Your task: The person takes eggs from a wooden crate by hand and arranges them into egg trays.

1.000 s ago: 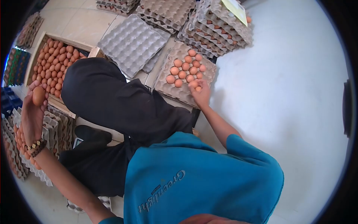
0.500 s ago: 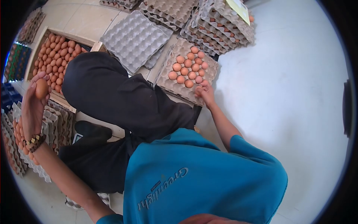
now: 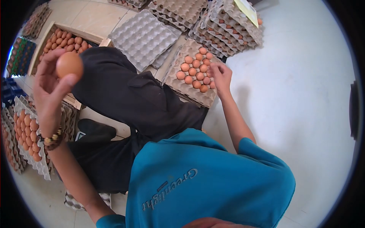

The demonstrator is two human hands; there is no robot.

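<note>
Teal shirt (image 3: 213, 178): fills the nearest part of my view, below both hands; one slanted word is printed on it.

Dark trousers (image 3: 144, 93): my raised knee lies between my hands and covers part of the wooden crate.

Tall stack (image 3: 234, 30): beyond my right hand, trays with eggs between the layers and a yellow sheet (image 3: 246, 10) on top.

Wooden crate (image 3: 80, 32): just past my left hand, with many loose eggs (image 3: 70, 41) in it, so plenty remain outside the trays; my hand and knee hide its near part, and I cannot tell how deep they go.

Grey trays (image 3: 144, 37): beyond my knee, between my hands, lying flat with bare cups facing up.

Brown tray (image 3: 189, 90): beside my right hand, on top of a pile; a block of brown eggs (image 3: 192, 71) sits in its middle cups, while cups around the edges are bare, so I judge it partly filled.

Left hand (image 3: 48, 89): raised, fingers and thumb around a single egg (image 3: 70, 66), which is slightly blurred.

Right hand (image 3: 222, 78): fingers bent at the block's near side, over an egg; I cannot tell whether they grip it or merely touch it.
</note>
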